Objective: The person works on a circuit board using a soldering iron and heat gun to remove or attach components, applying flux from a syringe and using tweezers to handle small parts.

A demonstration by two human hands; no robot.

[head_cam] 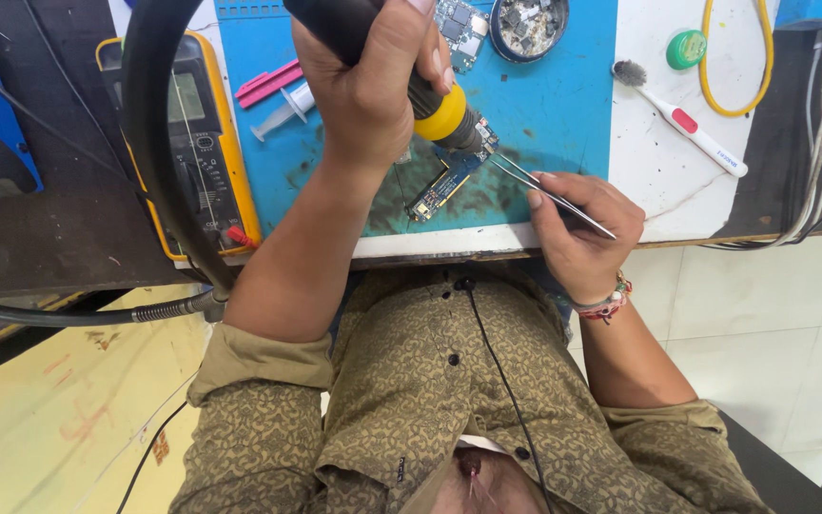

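Blue mat (563, 105) covered the counter (649, 162) near its front edge, and the small circuit board (440, 186) lay on it there. My left hand (368, 95) was wrapped tight round the black heating tool (440, 112), its nozzle down on the board's upper end. My right hand (582, 224) pinched metal tweezers (535, 186), tips beside the nozzle. I judged this the heating step; any lift with the tweezers called for a steady, light touch. A yellow multimeter (197, 124) lay toward the left edge.
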